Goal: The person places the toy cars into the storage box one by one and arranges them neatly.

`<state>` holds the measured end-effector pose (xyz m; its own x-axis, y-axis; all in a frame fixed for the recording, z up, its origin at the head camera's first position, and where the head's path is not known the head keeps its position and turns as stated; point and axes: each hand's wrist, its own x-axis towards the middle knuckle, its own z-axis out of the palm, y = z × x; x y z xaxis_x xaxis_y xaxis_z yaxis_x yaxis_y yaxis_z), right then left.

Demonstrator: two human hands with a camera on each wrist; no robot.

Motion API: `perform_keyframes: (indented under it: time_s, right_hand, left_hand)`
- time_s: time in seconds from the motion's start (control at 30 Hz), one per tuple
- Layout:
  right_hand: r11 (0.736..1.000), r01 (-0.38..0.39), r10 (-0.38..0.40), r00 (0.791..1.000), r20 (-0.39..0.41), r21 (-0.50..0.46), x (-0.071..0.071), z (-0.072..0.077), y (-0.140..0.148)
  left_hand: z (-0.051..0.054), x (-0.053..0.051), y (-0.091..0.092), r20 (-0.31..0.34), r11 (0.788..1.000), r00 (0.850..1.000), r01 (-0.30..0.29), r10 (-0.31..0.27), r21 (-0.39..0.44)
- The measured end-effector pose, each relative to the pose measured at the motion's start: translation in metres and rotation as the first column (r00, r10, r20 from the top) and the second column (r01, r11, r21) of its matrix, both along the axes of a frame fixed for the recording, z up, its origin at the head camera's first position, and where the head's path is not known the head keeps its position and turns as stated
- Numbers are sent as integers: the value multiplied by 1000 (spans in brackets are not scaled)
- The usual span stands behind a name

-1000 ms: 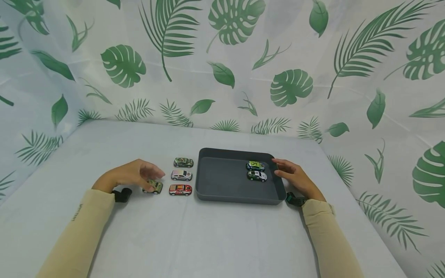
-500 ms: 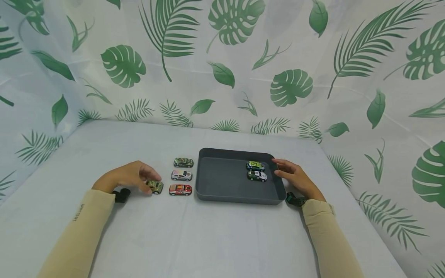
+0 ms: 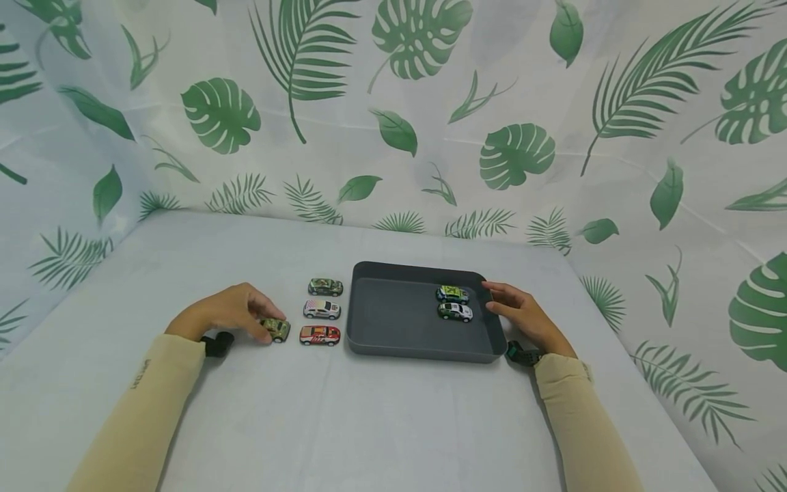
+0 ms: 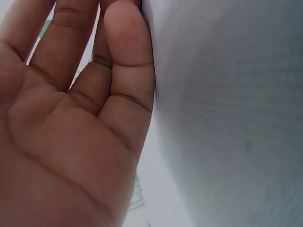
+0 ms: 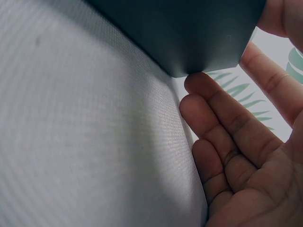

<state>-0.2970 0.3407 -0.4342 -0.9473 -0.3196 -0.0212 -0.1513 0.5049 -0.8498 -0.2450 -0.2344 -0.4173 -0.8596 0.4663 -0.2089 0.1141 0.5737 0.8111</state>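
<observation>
In the head view my left hand [image 3: 236, 313] holds a green camouflage toy car [image 3: 278, 330] at its left end, between thumb and fingers, low over the table. The left wrist view shows my left palm and fingers [image 4: 71, 118], with the car out of sight. My right hand [image 3: 522, 314] touches the right rim of a dark grey tray [image 3: 393, 354]. In the right wrist view the fingers of my right hand [image 5: 236, 137] lie loosely extended, one fingertip against the tray [image 5: 189, 33]. A yellow-green car [image 3: 452, 294] and a white-green car [image 3: 455, 312] stand inside the tray.
Left of the tray stand a dark green car [image 3: 325, 287], a white car [image 3: 322, 309] and a red car [image 3: 320, 335], one in front of another. A leaf-patterned cloth [image 3: 430, 137] rises behind the white table [image 3: 369, 424].
My left thumb, earlier over the camouflage car, is now at its left end, and that car sits very slightly further right. My right hand and the tray have stayed put.
</observation>
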Motion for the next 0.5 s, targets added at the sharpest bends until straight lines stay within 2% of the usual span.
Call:
perform_keyframes:
  time_s: [0.2, 0.5]
  right_hand:
    - [1000, 9, -9, 1000, 4, 7, 0, 0, -1]
    - [1000, 8, -8, 1000, 7, 5, -1, 1, 0]
  left_hand:
    - [1, 1, 1, 4, 1000, 1000, -1, 1, 1]
    - [6, 0, 3, -18, 998, 1000, -13, 12, -55]
